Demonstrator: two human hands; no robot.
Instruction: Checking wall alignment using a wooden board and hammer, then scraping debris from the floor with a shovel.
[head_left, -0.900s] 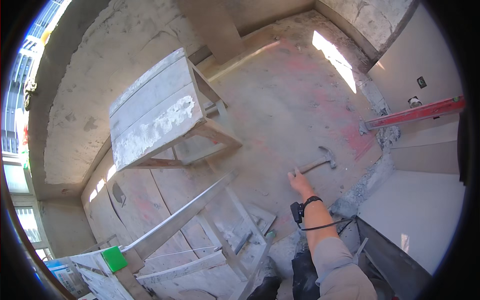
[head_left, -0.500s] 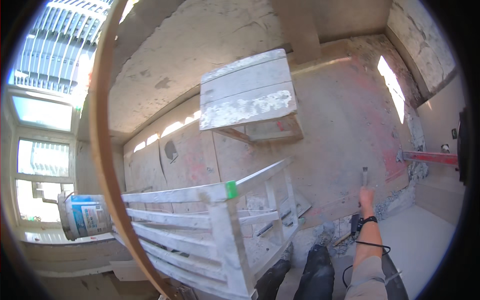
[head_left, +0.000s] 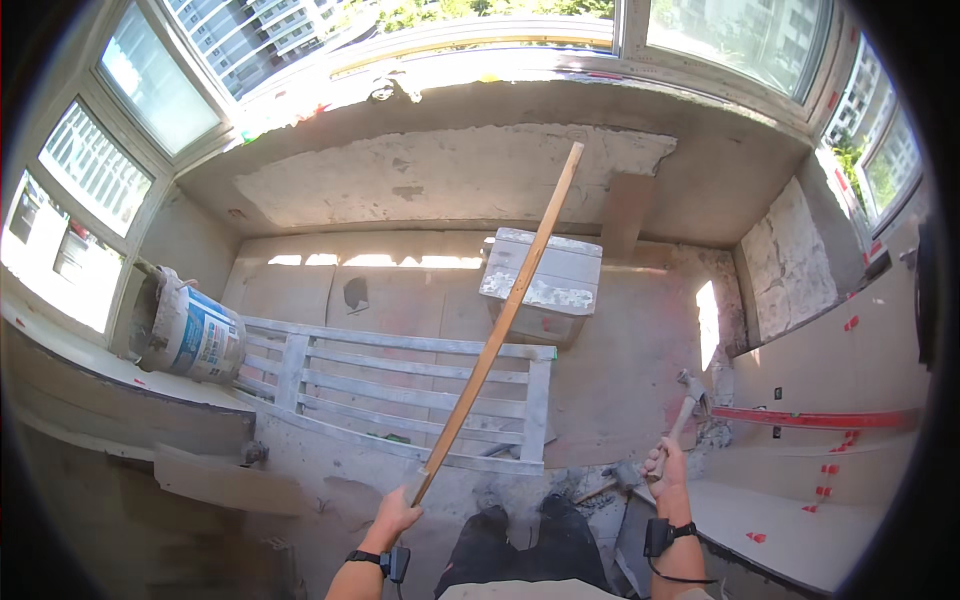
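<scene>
A long wooden strip [head_left: 505,320] slants up and away from my left hand [head_left: 396,512], whose fingers are wrapped around its lower end. The strip passes in front of a white slatted bench-like frame [head_left: 538,410] and a small paint-splattered wooden stool [head_left: 560,262]. Out to the right, my right hand [head_left: 668,468] grips a hammer [head_left: 685,420] by its pale handle. The hammer's metal head points away from me, close to a red bar [head_left: 800,418] beside the right wall.
A white bucket with a blue label [head_left: 205,335] lies tipped on the left ledge [head_left: 110,375]. Windows [head_left: 745,40] run above the low, patchy plaster wall [head_left: 450,170]. Broken rubble [head_left: 715,435] lies along the right wall's foot; dusty boards [head_left: 400,290] cover the floor.
My view has swung up and back, showing more windows. The wooden strip, earlier close on the left, now slants across the middle, and my left hand has come into view. The hammer stays in my right hand.
</scene>
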